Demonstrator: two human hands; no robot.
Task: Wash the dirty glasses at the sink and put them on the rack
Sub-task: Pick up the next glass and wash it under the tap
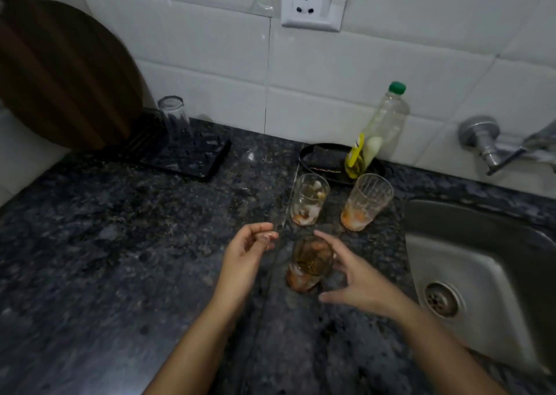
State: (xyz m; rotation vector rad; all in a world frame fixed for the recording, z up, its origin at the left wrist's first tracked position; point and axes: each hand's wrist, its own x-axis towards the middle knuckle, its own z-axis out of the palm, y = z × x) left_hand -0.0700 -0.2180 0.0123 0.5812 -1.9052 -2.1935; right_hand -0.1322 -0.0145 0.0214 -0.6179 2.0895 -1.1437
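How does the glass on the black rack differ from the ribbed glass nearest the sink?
The clear smooth glass stands upside down on the black slatted rack; the clear ribbed glass stands upright on the dark speckled counter. The smooth one looks clean; the ribbed one holds orange residue. Both are transparent tumblers.
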